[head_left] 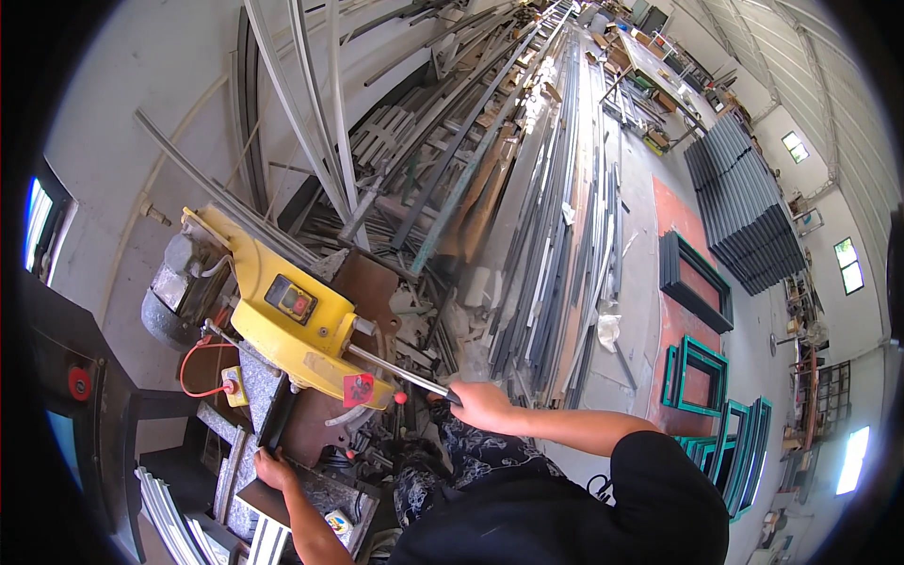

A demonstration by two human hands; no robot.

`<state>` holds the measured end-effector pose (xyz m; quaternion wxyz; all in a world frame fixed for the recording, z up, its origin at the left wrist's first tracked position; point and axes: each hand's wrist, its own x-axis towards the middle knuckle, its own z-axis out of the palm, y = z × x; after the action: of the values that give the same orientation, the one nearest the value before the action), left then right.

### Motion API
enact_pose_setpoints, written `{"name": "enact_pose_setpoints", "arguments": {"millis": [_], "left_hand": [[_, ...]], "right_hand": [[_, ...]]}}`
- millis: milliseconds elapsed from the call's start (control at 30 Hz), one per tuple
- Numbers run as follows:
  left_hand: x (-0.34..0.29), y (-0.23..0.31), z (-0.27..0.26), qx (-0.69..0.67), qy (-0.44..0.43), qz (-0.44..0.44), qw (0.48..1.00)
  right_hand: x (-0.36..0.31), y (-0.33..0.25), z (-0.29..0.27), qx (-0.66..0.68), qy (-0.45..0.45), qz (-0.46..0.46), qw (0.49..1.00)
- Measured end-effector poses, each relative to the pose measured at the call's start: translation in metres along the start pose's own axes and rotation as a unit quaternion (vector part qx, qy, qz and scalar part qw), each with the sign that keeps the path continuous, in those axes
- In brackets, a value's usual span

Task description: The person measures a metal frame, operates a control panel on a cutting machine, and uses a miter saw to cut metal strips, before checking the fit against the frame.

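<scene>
Down at the bench, the yellow cut-off saw [334, 363] stands at the person's left front, its arm slanting across the stained metal table. The right hand [480, 407] is wrapped round the end of the steel lever [400, 370] that juts out from the saw's head, fingers closed on its black grip. The left hand [273, 468] is lower, below the saw, with its fingers at the near end of a dark bar [275, 419]; from where I stand I cannot tell whether they pinch it or only rest against it.

On the saw's yellow casing sits a switch box [290, 298] with a red button, and a grey motor [172, 306] hangs at its back. An orange hose [185, 372] loops beneath, by a small yellow box [235, 386]. Pale profiles [168, 516] lie at the lower left, near a dark machine with a red button [79, 383].

Beyond the saw, long metal profiles [556, 217] run in heaps up the floor. To their right are green frames [670, 377], a dark grey frame [672, 268] on a reddish mat [665, 212], and a tall stack of dark grey lengths [744, 207].
</scene>
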<state>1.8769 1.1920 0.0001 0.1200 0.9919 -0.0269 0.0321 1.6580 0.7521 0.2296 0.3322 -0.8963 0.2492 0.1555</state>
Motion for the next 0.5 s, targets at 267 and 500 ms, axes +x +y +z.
{"name": "enact_pose_setpoints", "arguments": {"millis": [267, 500], "left_hand": [[0.0016, -0.0018, 0.0011, 0.004, 0.0, -0.005, 1.0], [-0.0006, 0.0064, -0.0039, -0.012, 0.021, 0.0, 1.0]], "right_hand": [[0.0026, 0.0023, 0.0041, -0.001, 0.003, 0.005, 1.0], [0.0039, 0.0043, 0.0066, -0.004, -0.005, 0.014, 1.0]]}}
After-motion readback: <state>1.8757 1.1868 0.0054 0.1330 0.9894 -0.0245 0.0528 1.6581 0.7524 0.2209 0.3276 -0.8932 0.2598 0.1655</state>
